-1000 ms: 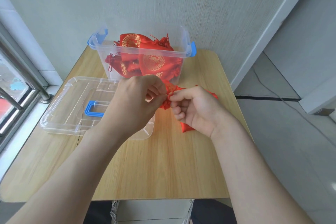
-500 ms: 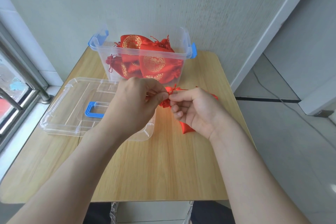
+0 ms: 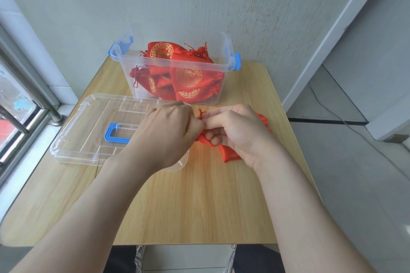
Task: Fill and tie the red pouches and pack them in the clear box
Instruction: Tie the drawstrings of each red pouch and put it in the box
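pouch spot: the red pouch (image 3: 228, 153) we're working on sits on the table, just in front of the clear box (image 3: 133, 57), mostly buried under both hands

left hand: our left hand (image 3: 168, 131) is curled tight at the pouch's neck. The fingertips are hidden, but it looks like they're pinching the drawstring (image 3: 200, 114)

right hand: our right hand (image 3: 239, 133) has thumb and forefinger pressed together at the cord, with the lower fingers curled over the gathered fabric

how it handles: we'd guess satin, so soft, floppy, light and a bit slippery. It won't hold a shape and nothing about it looks breakable

where to grab: the bunched neck. The shiny belly would probably slide out of our fingers, and the thin cord needs a fingertip pinch

box: the packed pouches (image 3: 188, 77) already fill it pretty high, so the next one likely goes on top

lid: the clear lid (image 3: 88, 131) with its blue handle (image 3: 113, 134) lies flat beside our left hand

surface: small light wood table (image 3: 188, 195), smooth, with rounded corners

room: pale wall right behind the box, window (image 3: 13, 117) on the left, grey floor (image 3: 355, 173) with a cable (image 3: 332, 115) on the right
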Demonstrator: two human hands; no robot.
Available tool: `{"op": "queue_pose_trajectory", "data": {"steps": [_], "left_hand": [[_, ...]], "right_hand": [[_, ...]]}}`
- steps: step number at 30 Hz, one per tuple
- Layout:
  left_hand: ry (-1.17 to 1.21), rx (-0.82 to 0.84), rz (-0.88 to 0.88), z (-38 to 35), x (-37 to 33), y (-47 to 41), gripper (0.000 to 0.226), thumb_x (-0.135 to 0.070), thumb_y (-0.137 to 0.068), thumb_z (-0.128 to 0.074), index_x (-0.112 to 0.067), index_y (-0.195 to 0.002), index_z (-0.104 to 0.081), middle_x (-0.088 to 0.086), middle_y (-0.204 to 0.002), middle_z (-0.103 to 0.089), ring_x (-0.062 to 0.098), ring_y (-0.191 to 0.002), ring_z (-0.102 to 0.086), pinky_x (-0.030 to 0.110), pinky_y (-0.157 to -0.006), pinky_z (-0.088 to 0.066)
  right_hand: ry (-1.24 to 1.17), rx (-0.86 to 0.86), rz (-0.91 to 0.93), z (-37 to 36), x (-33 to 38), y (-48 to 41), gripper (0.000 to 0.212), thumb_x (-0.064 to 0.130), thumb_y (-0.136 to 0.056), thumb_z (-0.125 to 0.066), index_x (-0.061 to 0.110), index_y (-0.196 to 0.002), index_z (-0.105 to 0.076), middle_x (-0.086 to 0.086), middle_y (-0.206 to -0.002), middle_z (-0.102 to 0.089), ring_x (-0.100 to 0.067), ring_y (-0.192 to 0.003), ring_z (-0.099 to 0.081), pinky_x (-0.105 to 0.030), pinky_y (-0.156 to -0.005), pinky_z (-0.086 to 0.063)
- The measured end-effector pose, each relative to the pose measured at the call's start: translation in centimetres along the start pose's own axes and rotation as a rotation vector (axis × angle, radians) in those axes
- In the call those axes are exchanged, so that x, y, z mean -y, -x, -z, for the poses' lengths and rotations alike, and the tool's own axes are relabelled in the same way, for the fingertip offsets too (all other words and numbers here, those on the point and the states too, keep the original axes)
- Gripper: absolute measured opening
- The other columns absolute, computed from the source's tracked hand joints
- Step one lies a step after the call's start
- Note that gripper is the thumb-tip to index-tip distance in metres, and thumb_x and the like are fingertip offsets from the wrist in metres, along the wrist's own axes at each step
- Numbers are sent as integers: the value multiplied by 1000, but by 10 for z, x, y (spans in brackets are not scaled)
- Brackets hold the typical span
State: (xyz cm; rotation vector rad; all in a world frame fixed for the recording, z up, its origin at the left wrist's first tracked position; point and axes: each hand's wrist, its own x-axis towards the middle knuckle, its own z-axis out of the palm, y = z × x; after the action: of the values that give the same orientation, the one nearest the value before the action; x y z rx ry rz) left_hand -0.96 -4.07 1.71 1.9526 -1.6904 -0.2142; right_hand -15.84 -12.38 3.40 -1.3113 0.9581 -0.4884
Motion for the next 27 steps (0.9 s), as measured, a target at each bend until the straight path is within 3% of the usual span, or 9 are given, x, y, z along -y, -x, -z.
{"op": "queue_pose_trajectory", "data": {"steps": [2,5,9,13,16,20,24,27], "left_hand": [[97,-47,28,0,3,-2,41,-38,-96,-40,-13,-69,-57,-1,-71,-61,21,-72,-58,46,-71,-49],[279,-29,107,4,0,-4,38,-32,-108,-50,-13,-80,-67,-2,-80,-71,15,-79,-66,36,-77,-52],[502,31,269,6,-8,-7,52,-33,-111,-42,12,-94,-61,5,-80,-59,16,-74,-53,41,-75,-48],[660,-103,479,8,0,-11,57,-47,-111,-41,-5,-86,-71,4,-88,-76,22,-89,-73,48,-94,-56],[637,-131,497,10,0,-11,62,-48,-111,-42,-1,-80,-67,13,-78,-75,29,-76,-73,49,-85,-60],[609,-207,617,9,5,-12,55,-41,-113,-39,-2,-83,-63,9,-72,-69,18,-54,-69,43,-70,-63],[674,-293,717,10,11,-15,49,-37,-113,-38,-5,-82,-58,6,-71,-65,18,-50,-70,45,-68,-65],[725,-287,724,7,6,-14,46,-35,-114,-37,-4,-87,-58,7,-74,-61,15,-49,-70,37,-58,-65]], "right_hand": [[-1,-29,0,1,0,-1,13,-5,-86,-72,6,-81,-78,-10,-67,-69,-18,-63,-60,-28,-59,-48],[-20,-66,-3,3,-1,-4,14,-3,-85,-74,9,-80,-81,-10,-70,-69,-18,-64,-61,-29,-60,-49],[-36,-53,11,3,-1,-5,17,-1,-85,-76,12,-76,-82,-11,-72,-70,-18,-66,-63,-29,-60,-50],[-26,-72,26,4,-3,-6,8,-1,-86,-79,6,-89,-81,-12,-75,-72,-18,-67,-65,-31,-63,-52],[6,-38,37,5,-4,-5,10,0,-87,-82,8,-94,-82,-13,-79,-75,-17,-70,-68,-30,-68,-55],[94,5,32,10,-8,-4,13,-3,-89,-81,7,-96,-82,-8,-77,-76,-15,-70,-69,-27,-70,-57],[257,33,11,11,-6,-2,10,2,-91,-80,11,-96,-83,-6,-76,-77,-11,-67,-67,-23,-68,-56],[426,-40,8,6,-5,-2,11,6,-92,-77,15,-88,-82,-4,-70,-77,-5,-58,-65,-23,-63,-58]]}}
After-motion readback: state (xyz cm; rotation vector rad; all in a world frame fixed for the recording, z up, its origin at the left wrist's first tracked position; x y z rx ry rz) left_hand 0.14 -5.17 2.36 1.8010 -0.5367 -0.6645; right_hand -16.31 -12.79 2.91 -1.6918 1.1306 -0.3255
